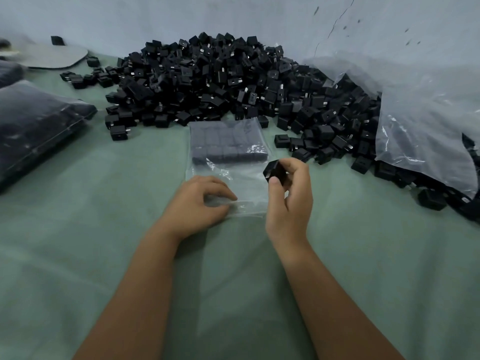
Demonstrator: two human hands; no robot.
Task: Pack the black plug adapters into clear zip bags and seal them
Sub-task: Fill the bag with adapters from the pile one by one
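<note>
Green cloth point(104, 255) covers the work surface, and a clear zip bag point(228, 162) lies flat on it in front of the person, its open mouth toward them. Inside the far half of that bag sit rows of black plug adapters point(228, 145), packed side by side; the near half is flat plastic with nothing in it.

The left hand point(200, 203) rests on the near left corner of the bag, its thumb and fingertips pinching the plastic at the mouth. The right hand point(291, 193) is raised just above the bag's near right edge and grasps 1 black adapter point(274, 172) between the thumb and curled fingers, clear of the bag's opening.

Behind the bag, a large heap of loose adapters point(207, 79) is piled against a pale wall point(259, 16), spreading to the right and spilling out from under a big crumpled plastic sack point(428, 113). A few stray adapters lie just beside the bag's far corners. At the left edge lies a filled bag point(39, 128) of dark contents, blurred, and farther back a flat grey sheet point(57, 57) rests on the cloth with 1 adapter standing at its far side.
</note>
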